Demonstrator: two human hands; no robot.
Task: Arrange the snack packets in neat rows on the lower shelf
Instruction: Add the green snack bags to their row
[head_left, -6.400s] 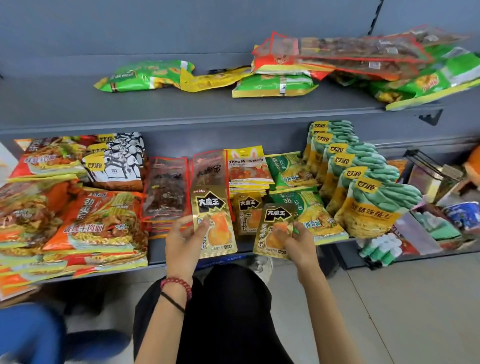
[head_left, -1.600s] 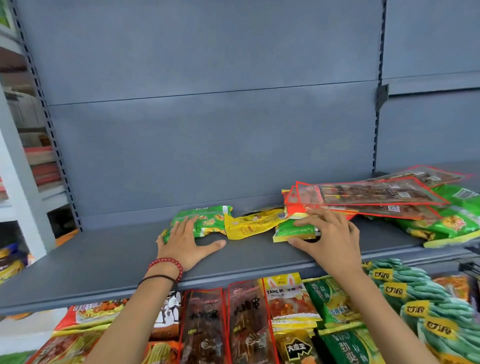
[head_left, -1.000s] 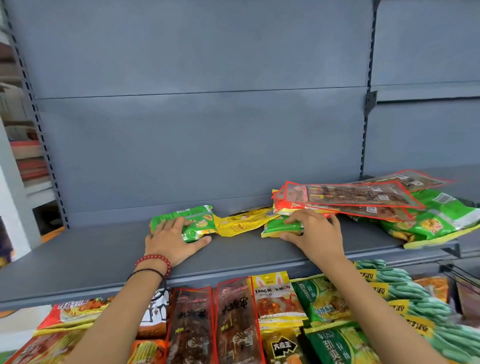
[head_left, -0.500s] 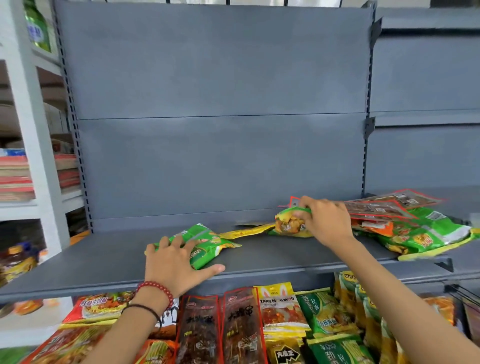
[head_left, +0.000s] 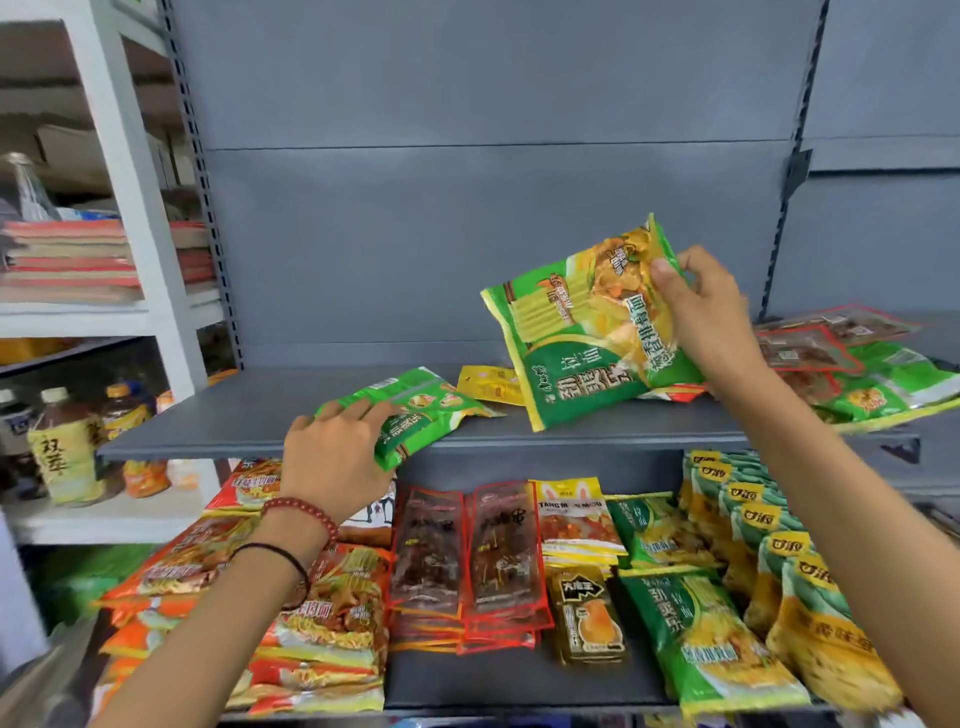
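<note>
— Grey metal shelving; where are the packets?
— One green noodle packet (head_left: 587, 332) is lifted off the upper shelf (head_left: 249, 421), pinched at its top edge by the right hand (head_left: 701, 312). A second green packet (head_left: 415, 410) lies at the shelf's front edge, gripped by the left hand (head_left: 332, 457).
— And below the hands?
— Rows of snack packets (head_left: 498, 556) on the lower shelf (head_left: 519, 680).

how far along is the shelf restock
Mostly done: the lower shelf already holds neat rows of packets. In hand: the right hand lifts a green noodle packet off the upper shelf; the left hand grips a second green packet. Left: a small yellow packet and the loose pile at the upper right.
</note>
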